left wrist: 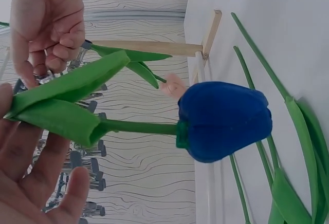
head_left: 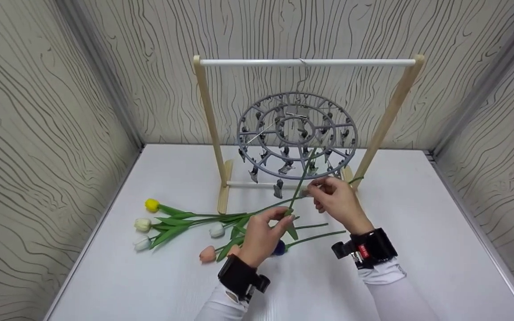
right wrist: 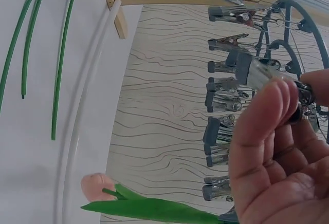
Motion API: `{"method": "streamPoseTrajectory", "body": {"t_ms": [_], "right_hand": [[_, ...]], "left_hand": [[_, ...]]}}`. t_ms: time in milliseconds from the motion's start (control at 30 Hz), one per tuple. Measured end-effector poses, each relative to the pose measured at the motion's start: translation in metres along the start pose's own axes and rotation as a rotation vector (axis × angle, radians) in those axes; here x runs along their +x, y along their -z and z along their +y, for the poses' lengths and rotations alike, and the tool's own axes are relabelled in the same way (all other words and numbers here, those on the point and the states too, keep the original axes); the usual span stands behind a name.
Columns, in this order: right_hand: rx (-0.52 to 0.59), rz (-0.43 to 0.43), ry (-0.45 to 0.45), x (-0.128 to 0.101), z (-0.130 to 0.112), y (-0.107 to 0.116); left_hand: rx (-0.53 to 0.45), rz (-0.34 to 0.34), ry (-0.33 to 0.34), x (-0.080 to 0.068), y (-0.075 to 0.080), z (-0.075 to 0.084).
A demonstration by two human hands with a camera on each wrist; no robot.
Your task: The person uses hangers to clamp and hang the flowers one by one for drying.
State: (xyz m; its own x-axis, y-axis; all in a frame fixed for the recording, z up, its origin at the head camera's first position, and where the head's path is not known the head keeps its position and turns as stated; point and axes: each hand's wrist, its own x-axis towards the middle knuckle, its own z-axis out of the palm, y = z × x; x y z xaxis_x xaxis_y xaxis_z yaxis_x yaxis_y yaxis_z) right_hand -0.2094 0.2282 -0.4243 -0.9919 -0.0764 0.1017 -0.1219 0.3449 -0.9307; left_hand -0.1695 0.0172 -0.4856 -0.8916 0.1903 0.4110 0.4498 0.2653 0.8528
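My left hand [head_left: 263,232] pinches a blue artificial tulip [left wrist: 223,121] at its leaves. The blossom hangs low, and its green stem [head_left: 302,178] slants up to the front of the round grey clip hanger [head_left: 238,133]. My right hand [head_left: 339,203] is at the hanger's front right edge, gripping a metal clip [right wrist: 257,72] with grey tips between thumb and fingers. Behind that hand, a pink tulip [right wrist: 97,187] hangs blossom down from another clip.
The hanger hangs from the white bar [head_left: 257,63] of a wooden stand [head_left: 211,120], with several clips dangling. On the white table [head_left: 150,285] lie a yellow tulip [head_left: 152,205], white tulips [head_left: 143,224] and a peach tulip [head_left: 208,254], stems pointing right.
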Motion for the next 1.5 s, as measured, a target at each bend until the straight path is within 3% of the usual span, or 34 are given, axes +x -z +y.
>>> {"method": "streamPoseTrajectory", "body": {"t_ms": [167, 467, 667, 900, 1033, 1267, 1500], "right_hand": [[0.078, -0.061, 0.027, -0.003, -0.004, 0.001], [-0.019, -0.094, 0.03, -0.007, 0.0, 0.007], [0.082, -0.095, -0.023, -0.006, 0.0, 0.005], [0.183, 0.005, -0.088, -0.004, -0.001, 0.004], [0.208, -0.035, -0.06, -0.004, 0.001, 0.005], [0.108, -0.115, -0.043, -0.004, 0.003, 0.009], [0.037, -0.059, 0.006, -0.005, -0.002, 0.009]], "left_hand": [[-0.019, -0.012, 0.04, 0.004, 0.0, -0.002], [-0.04, -0.019, 0.076, 0.009, 0.003, 0.0], [-0.031, -0.006, 0.066, 0.011, 0.001, -0.002], [-0.033, -0.015, 0.07, 0.013, 0.0, -0.001], [-0.029, -0.013, 0.041, 0.014, -0.001, -0.002], [-0.017, -0.006, 0.055, 0.02, -0.004, -0.001], [-0.032, -0.002, 0.07, 0.028, -0.008, 0.001]]}}
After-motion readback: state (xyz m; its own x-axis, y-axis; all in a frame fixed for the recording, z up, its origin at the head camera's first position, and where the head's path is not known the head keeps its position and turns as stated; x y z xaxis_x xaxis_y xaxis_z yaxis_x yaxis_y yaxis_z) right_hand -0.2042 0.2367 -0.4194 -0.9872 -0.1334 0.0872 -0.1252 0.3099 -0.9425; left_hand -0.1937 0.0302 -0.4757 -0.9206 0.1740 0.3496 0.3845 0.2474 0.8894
